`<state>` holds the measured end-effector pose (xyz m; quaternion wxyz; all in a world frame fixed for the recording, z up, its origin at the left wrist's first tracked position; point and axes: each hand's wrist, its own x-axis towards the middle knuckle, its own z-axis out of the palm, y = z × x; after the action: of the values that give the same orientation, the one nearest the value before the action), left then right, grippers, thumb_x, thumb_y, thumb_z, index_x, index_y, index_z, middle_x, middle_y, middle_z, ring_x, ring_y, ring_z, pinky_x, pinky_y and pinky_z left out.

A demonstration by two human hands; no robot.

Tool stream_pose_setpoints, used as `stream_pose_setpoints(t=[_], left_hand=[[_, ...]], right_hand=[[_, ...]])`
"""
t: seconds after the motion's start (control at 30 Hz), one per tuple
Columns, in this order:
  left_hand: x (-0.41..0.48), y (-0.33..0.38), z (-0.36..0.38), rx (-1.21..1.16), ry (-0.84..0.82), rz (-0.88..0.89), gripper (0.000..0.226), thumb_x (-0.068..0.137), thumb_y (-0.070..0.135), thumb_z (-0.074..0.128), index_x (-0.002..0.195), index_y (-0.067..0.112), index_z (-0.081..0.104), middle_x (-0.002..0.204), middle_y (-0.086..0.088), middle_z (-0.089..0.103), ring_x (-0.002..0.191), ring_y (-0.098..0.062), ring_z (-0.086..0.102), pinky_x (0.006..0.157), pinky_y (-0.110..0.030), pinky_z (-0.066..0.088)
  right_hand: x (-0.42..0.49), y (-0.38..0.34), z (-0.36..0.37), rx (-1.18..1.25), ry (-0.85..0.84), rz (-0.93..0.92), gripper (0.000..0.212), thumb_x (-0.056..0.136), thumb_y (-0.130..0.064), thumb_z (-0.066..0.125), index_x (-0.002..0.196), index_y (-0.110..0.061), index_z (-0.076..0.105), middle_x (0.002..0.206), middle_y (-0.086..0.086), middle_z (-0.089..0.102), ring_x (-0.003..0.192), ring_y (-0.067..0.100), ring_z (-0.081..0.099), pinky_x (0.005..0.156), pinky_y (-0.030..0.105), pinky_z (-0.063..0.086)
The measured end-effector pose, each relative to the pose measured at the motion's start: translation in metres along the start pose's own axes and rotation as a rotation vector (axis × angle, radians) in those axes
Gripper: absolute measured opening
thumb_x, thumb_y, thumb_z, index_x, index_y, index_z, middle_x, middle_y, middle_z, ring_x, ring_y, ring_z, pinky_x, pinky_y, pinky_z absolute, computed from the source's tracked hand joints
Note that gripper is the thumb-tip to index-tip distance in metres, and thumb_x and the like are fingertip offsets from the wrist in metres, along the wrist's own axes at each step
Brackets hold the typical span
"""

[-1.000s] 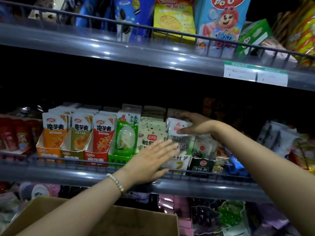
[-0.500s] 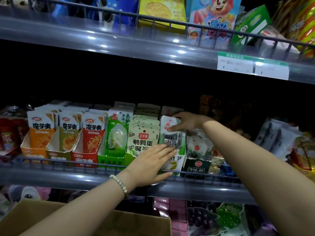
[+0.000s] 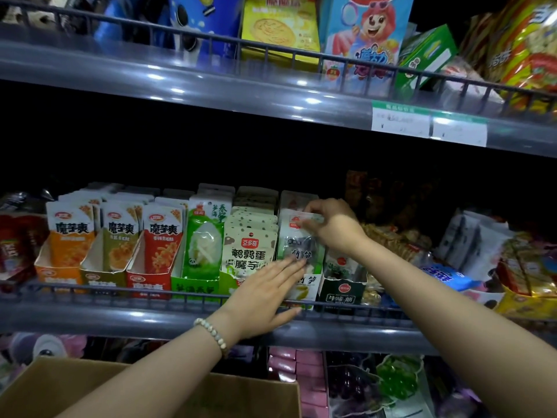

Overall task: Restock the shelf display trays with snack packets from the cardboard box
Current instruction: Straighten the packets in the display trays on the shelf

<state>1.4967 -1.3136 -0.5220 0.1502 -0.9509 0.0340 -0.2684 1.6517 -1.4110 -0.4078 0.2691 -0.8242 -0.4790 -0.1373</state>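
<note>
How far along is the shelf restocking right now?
The orange, olive and red trays at left look full. In hand: the right hand seats packets in a middle tray while the left hand steadies its front. The dark tray beside it looks low. The cardboard box interior isn't visible.

We read 魔芋爽 on the orange packet, the olive packet and the red packet. Right of them, the cream packet says 鹌鹑蛋魔芋, the dark tray 牛蹄筋. Price tags show ¥.
</note>
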Motion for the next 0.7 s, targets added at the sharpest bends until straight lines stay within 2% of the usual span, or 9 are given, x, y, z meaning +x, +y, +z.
stream_pose_setpoints(t=[0.1, 0.17, 0.2, 0.27, 0.33, 0.47, 0.53, 0.63, 0.7], left_hand=[[0.002, 0.0, -0.005, -0.016, -0.051, 0.002, 0.071, 0.093, 0.061, 0.03, 0.146, 0.013, 0.033, 0.152, -0.003, 0.032, 0.141, -0.016, 0.027, 0.114, -0.041, 0.015], [0.003, -0.001, -0.005, -0.086, -0.097, -0.015, 0.071, 0.095, 0.06, 0.028, 0.149, 0.013, 0.024, 0.156, -0.003, 0.021, 0.145, -0.017, 0.017, 0.115, -0.04, 0.002], [0.003, -0.002, -0.006, -0.083, -0.077, -0.009, 0.071, 0.094, 0.059, 0.029, 0.148, 0.013, 0.026, 0.155, -0.003, 0.024, 0.144, -0.017, 0.02, 0.115, -0.04, 0.004], [-0.001, -0.002, -0.004, -0.033, -0.038, -0.003, 0.069, 0.093, 0.06, 0.032, 0.144, 0.013, 0.036, 0.15, -0.003, 0.037, 0.139, -0.016, 0.032, 0.113, -0.041, 0.02], [-0.004, -0.002, 0.002, -0.004, -0.004, 0.01, 0.071, 0.091, 0.06, 0.034, 0.144, 0.012, 0.035, 0.148, -0.004, 0.039, 0.137, -0.016, 0.036, 0.111, -0.041, 0.027], [-0.004, -0.001, 0.003, 0.028, 0.047, 0.021, 0.075, 0.089, 0.06, 0.036, 0.145, 0.011, 0.031, 0.149, -0.005, 0.039, 0.137, -0.017, 0.036, 0.116, -0.032, 0.022], [-0.004, -0.002, 0.002, 0.042, 0.062, 0.034, 0.074, 0.09, 0.059, 0.036, 0.145, 0.01, 0.033, 0.148, -0.006, 0.039, 0.137, -0.019, 0.036, 0.116, -0.035, 0.019], [-0.001, -0.004, 0.0, 0.057, 0.082, 0.025, 0.074, 0.09, 0.058, 0.036, 0.144, 0.008, 0.036, 0.15, -0.008, 0.037, 0.139, -0.021, 0.033, 0.112, -0.037, 0.017], [0.002, -0.008, -0.002, 0.064, 0.076, 0.003, 0.074, 0.091, 0.059, 0.035, 0.144, 0.008, 0.036, 0.15, -0.008, 0.037, 0.139, -0.022, 0.033, 0.112, -0.038, 0.017]], right_hand=[[-0.001, -0.004, -0.001, 0.013, -0.003, 0.005, 0.02, 0.086, -0.034, 0.065, 0.102, -0.024, 0.067, 0.104, -0.001, 0.068, 0.101, 0.022, 0.061, 0.084, 0.034, 0.049], [0.005, -0.011, -0.005, -0.016, -0.048, 0.039, 0.038, 0.085, -0.034, 0.066, 0.121, -0.023, 0.059, 0.122, 0.001, 0.061, 0.117, 0.025, 0.053, 0.096, 0.035, 0.044], [0.008, -0.015, -0.006, -0.078, -0.083, 0.057, 0.051, 0.086, -0.037, 0.065, 0.132, -0.021, 0.049, 0.133, 0.004, 0.054, 0.125, 0.027, 0.046, 0.102, 0.036, 0.038], [0.012, -0.02, -0.006, -0.229, -0.167, 0.046, 0.065, 0.089, -0.047, 0.056, 0.144, -0.02, 0.033, 0.145, 0.007, 0.041, 0.132, 0.028, 0.036, 0.105, 0.035, 0.031], [0.012, -0.023, -0.002, -0.344, -0.269, 0.011, 0.065, 0.093, -0.054, 0.044, 0.147, -0.025, 0.024, 0.15, 0.005, 0.034, 0.134, 0.026, 0.034, 0.105, 0.034, 0.031], [0.023, -0.022, -0.002, -0.348, -0.413, 0.042, 0.075, 0.089, -0.068, 0.035, 0.148, -0.023, 0.022, 0.151, 0.006, 0.034, 0.135, 0.028, 0.037, 0.109, 0.038, 0.029], [0.03, -0.028, -0.004, -0.304, -0.36, 0.066, 0.08, 0.086, -0.072, 0.032, 0.149, -0.023, 0.023, 0.148, 0.005, 0.04, 0.133, 0.028, 0.04, 0.109, 0.04, 0.029], [0.025, -0.04, 0.0, -0.302, -0.207, 0.028, 0.072, 0.09, -0.067, 0.028, 0.146, -0.022, 0.028, 0.141, 0.006, 0.047, 0.128, 0.027, 0.043, 0.105, 0.039, 0.029], [0.018, -0.038, 0.007, -0.354, -0.225, 0.004, 0.065, 0.094, -0.061, 0.025, 0.144, -0.02, 0.032, 0.143, 0.008, 0.044, 0.13, 0.027, 0.041, 0.106, 0.038, 0.027]])
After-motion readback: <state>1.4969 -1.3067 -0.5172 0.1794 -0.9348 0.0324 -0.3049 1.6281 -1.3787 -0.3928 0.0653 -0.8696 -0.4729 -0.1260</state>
